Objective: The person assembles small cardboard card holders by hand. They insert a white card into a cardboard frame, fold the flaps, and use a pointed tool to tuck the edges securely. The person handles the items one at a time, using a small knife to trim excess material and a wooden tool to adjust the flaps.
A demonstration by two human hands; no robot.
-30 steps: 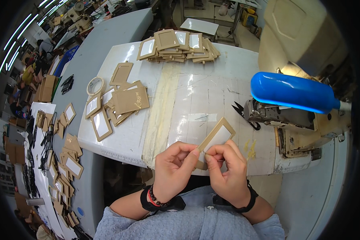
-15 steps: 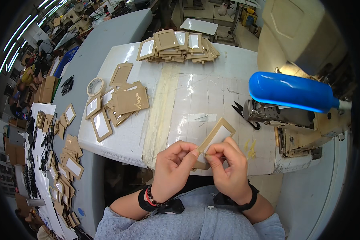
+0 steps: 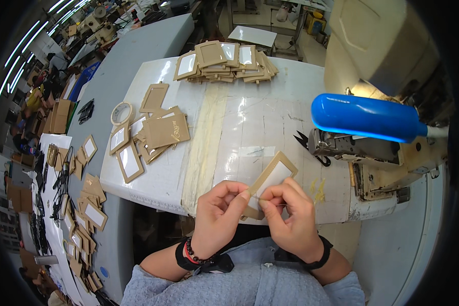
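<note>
A tan card holder (image 3: 277, 170) with a stitched border and a pale window is held tilted above the near edge of the white sewing table. My left hand (image 3: 220, 213) pinches its lower left edge between thumb and forefinger. Over the window, my right hand (image 3: 290, 210) has its thumb and forefinger pressed together; a fine thread (image 3: 282, 205) shows at these fingertips. The fingers cover the holder's lower right part. Black thread snips (image 3: 303, 138) lie beyond my right hand, beside the sewing machine (image 3: 336, 145).
Piled card holders (image 3: 209, 53) sit at the table's far side. More lie loosely at the left (image 3: 160, 130), with a tape roll (image 3: 121, 113). A blue padded bar (image 3: 364, 117) juts over the machine. Yellowish thread scraps (image 3: 319, 191) lie nearby. Another bench (image 3: 112, 76) carries further holders.
My right hand has shifted slightly on the card holder, its fingertips still together. The holder has tipped a little; my left pinch stays in place. The view has moved slightly.
</note>
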